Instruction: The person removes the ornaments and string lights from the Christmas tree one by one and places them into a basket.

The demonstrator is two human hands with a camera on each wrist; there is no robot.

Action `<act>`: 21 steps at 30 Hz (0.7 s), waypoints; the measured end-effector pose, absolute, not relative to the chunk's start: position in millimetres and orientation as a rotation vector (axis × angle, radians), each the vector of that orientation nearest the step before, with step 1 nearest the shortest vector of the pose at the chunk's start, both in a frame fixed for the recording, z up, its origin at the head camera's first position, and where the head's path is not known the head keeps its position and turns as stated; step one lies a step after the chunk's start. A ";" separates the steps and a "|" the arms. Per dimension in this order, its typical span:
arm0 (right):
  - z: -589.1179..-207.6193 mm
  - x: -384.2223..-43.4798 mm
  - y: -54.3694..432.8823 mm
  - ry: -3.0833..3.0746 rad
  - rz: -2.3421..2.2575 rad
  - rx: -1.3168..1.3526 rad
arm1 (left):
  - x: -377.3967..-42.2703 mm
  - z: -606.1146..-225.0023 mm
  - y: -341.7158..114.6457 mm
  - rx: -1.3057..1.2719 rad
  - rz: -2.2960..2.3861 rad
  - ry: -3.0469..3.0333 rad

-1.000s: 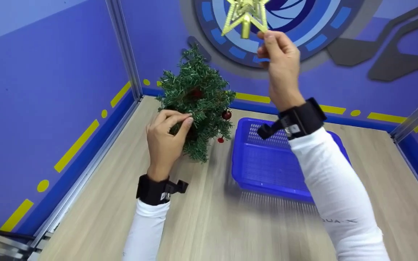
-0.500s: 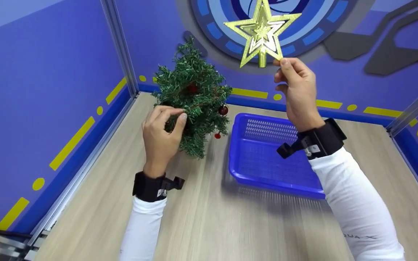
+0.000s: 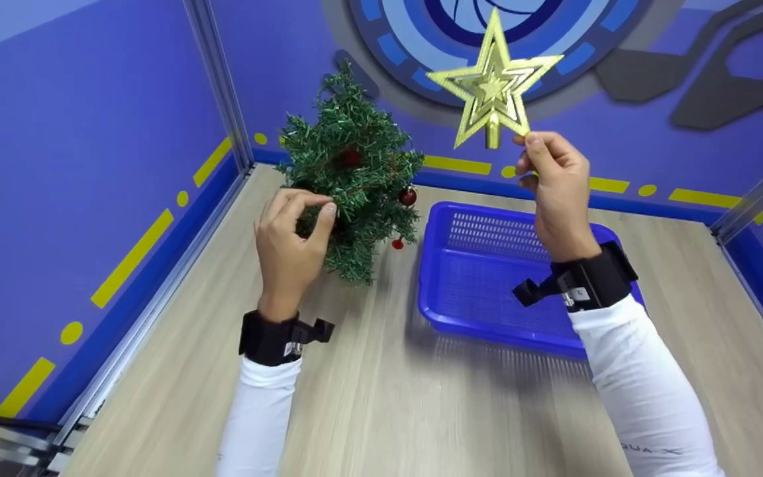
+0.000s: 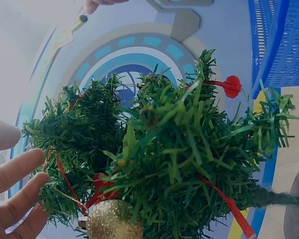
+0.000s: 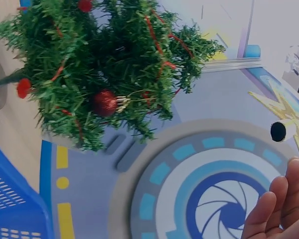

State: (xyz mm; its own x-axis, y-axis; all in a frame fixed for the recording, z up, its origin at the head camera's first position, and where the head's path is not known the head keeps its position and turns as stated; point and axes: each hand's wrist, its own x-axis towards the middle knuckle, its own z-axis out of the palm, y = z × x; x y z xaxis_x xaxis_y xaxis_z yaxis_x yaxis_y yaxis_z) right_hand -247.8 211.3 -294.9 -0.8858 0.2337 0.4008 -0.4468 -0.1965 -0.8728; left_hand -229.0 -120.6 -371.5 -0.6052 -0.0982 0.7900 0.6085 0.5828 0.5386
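On the pale wood-grain table (image 3: pixel 381 411), the green artificial tree (image 3: pixel 371 136), bristly with shiny needles, stands where it did a second ago. To its right sits my blue plastic basket (image 3: pixel 427 271), its walls slotted. The gold star (image 3: pixel 493 88), which the head view cut off at the top a second ago, now shows whole, lower and farther right: nested outlines above a short hollow tube. My right hand (image 3: pixel 559 182) pinches its lower right point, holding it upright in the air, apart from the tree. My left hand (image 3: pixel 289 238) grasps nothing I can see, thumb parted from loosely bent fingers at the foliage's edge; touching, I cannot tell. Smallest are a glittery gold ball (image 4: pixel 114 222) and a glossy dark-red ball (image 3: pixel 408 196).
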 end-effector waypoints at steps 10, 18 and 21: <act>-316.6 -243.0 224.8 -1.754 2.161 0.183 | -231.2 -369.6 -121.5 -0.403 -1.075 -1.953; -337.4 -242.9 236.1 -1.840 2.164 0.101 | -230.4 -370.5 -123.4 -0.398 -1.066 -1.968; -345.3 -242.0 245.1 -1.882 2.166 0.100 | -229.0 -369.6 -125.0 -0.389 -1.066 -1.979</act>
